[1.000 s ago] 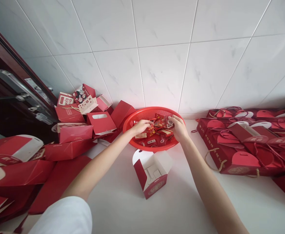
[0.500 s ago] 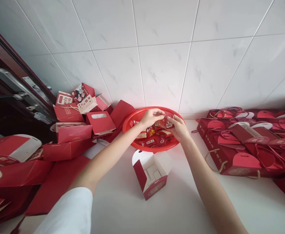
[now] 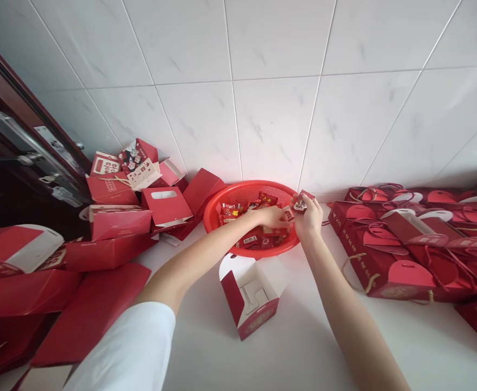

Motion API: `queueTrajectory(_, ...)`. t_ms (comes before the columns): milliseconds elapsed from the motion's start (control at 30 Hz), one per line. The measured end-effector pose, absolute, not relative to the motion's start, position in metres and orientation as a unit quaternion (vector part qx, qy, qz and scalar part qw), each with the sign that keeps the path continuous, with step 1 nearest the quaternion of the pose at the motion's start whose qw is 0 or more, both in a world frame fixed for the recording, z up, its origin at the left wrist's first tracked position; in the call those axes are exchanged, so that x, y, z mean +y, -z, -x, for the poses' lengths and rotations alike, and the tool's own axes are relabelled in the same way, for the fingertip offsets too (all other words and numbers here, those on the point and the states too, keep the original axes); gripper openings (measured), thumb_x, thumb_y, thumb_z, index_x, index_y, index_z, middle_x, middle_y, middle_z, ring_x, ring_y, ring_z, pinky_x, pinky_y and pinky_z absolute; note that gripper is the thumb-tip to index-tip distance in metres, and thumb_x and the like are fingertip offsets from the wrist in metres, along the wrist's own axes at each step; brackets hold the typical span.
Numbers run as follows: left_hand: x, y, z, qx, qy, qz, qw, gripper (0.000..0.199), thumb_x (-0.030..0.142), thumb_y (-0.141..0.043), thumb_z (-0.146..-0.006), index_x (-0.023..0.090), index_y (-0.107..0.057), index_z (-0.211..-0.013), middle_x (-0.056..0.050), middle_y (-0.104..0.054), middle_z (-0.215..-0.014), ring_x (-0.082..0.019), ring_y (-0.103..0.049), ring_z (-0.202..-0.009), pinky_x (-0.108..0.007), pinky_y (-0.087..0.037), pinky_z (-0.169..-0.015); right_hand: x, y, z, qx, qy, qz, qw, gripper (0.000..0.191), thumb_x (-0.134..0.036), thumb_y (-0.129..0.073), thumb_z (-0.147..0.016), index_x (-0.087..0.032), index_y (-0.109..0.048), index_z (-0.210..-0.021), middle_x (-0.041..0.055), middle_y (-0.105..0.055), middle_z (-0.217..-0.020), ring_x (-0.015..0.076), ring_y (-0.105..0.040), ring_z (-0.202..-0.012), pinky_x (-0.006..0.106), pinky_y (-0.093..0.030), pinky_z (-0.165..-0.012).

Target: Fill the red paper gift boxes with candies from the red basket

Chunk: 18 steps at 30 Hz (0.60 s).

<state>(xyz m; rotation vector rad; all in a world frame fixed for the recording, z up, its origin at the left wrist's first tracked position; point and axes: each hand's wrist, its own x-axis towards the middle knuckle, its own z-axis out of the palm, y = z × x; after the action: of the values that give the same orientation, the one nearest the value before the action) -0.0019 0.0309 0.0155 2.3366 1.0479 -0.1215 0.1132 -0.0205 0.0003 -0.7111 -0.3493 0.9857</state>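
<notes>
A red plastic basket [image 3: 258, 252] with perforated sides holds many small wrapped candies [image 3: 251, 239]. My left hand [image 3: 273, 217] reaches down into its right part, fingers curled against a small red-and-white candy packet [image 3: 288, 212]; the fingertips are slightly blurred. Over the basket's right rim, my right hand [image 3: 309, 217] is closed on red wrapped candy [image 3: 301, 204] with white print, partly covered by the fingers. In front of the basket stands an open red gift box [image 3: 258, 315], its pale inside facing up and its white-lined flaps spread.
Folded-up red boxes [image 3: 167, 205] lie piled on the left, beside a dark door with a metal handle [image 3: 22, 146]. On the right, closed red gift boxes [image 3: 401, 271] with rope handles stand in rows. A white tiled wall [image 3: 275, 130] rises behind the white tabletop [image 3: 214, 336].
My left hand has moved right and lower into the basket. My right hand has shifted slightly right, turning its candy up over the rim. The open box stays in place.
</notes>
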Motion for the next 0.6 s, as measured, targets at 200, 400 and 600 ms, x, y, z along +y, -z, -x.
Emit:
queueTrajectory(200, 0.058, 0.0, 0.036, 0.474, 0.093, -0.83, 0.279, 0.03, 0.024, -0.087, -0.046, 0.021, -0.057, -0.041, -0.003, -0.056, -0.041, -0.023, -0.06, -0.053, -0.033, -0.048, -0.062, -0.019, 0.002, -0.113, -0.184, -0.462, 0.335, 0.8, 0.02, -0.026, -0.072, -0.063, -0.02, -0.054, -0.069, -0.0015, -0.066, -0.069, 0.0109, -0.064, -0.061, 0.02, -0.049, -0.052)
queueTrajectory(400, 0.072, 0.005, 0.052, 0.505, 0.032, -0.817, 0.278, 0.022, 0.013, -0.083, -0.039, 0.022, -0.063, -0.044, -0.001, -0.056, -0.044, -0.025, -0.062, -0.059, -0.034, -0.051, -0.066, -0.02, 0.002, -0.114, -0.201, -0.46, 0.337, 0.797, 0.019, -0.026, -0.071, -0.063, -0.021, -0.054, -0.067, -0.0012, -0.065, -0.067, 0.0122, -0.062, -0.06, 0.022, -0.047, -0.049)
queueTrajectory(600, 0.071, 0.012, 0.05, 0.494, 0.01, -0.819, 0.293, 0.027, 0.003, -0.077, -0.037, 0.024, -0.072, -0.054, -0.005, -0.066, -0.063, -0.031, -0.065, -0.078, -0.039, -0.052, -0.076, -0.023, -0.003, -0.111, -0.182, -0.471, 0.335, 0.796, 0.013, -0.022, -0.069, -0.06, -0.02, -0.057, -0.066, -0.0022, -0.064, -0.066, 0.0112, -0.061, -0.058, 0.022, -0.047, -0.05)
